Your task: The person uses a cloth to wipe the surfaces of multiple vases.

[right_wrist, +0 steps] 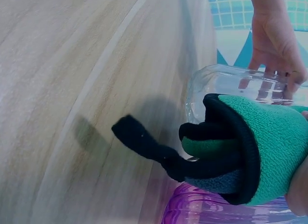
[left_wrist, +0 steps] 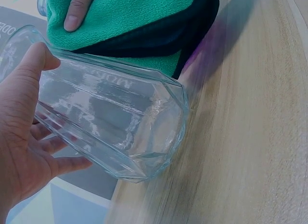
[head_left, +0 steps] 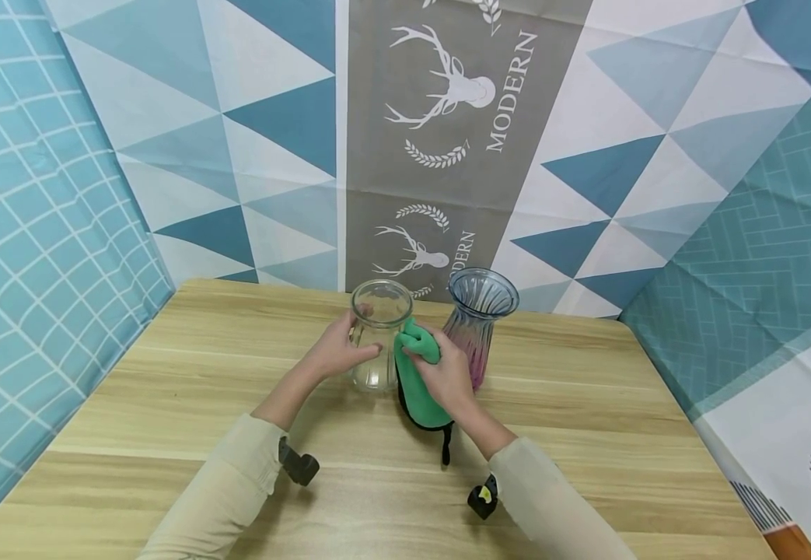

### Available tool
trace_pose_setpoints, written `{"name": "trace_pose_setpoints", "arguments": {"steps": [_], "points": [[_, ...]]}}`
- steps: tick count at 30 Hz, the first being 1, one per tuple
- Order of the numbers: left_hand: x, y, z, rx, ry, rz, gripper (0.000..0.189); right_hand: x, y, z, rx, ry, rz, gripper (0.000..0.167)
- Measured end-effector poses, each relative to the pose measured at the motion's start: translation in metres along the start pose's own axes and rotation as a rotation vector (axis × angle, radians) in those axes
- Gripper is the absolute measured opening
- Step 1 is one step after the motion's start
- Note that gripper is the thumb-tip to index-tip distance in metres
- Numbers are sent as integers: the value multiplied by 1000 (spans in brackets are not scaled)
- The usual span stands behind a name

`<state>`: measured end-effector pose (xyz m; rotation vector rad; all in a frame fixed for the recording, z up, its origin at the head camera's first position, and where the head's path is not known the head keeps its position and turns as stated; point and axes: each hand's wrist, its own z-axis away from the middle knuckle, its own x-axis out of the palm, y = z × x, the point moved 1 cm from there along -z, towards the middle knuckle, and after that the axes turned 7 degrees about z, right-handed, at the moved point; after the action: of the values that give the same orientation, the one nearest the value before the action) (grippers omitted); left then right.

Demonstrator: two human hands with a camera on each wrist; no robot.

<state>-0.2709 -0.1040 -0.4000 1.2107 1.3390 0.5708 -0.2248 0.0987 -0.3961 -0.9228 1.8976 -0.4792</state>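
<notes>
A clear glass vase (head_left: 375,377) with faceted sides and a round rim stands near the back of the table. My left hand (head_left: 335,350) holds it from the left, thumb on the near side and fingers around the far side. In my right hand (head_left: 450,373) is a folded green cleaning cloth (head_left: 422,397) with black edging. Its upper part is bunched in the fingers, against the right side of the clear vase. A black strap (right_wrist: 139,137) hangs from the cloth's lower end.
Just right of the cloth stands a fluted glass vase (head_left: 480,292), blue at its flared rim and pink-purple below, partly hidden by my right hand. Behind the wooden table (head_left: 573,435) hangs a patterned curtain (head_left: 293,155) close to the back edge.
</notes>
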Motion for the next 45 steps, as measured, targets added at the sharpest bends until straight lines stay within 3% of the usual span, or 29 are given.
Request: {"name": "trace_pose_setpoints", "arguments": {"steps": [15,22,34,45], "points": [[0,0,0,-4,-2,9,71,3,8,7,16,-100,71,40],[3,4,0,-36,38,-8,82,2,7,8,33,-111,74,41],[7,3,-3,9,64,-17,78,1,8,6,3,-41,47,42],[8,2,-3,-1,57,-10,71,-1,2,0,0,4,-5,44]]}}
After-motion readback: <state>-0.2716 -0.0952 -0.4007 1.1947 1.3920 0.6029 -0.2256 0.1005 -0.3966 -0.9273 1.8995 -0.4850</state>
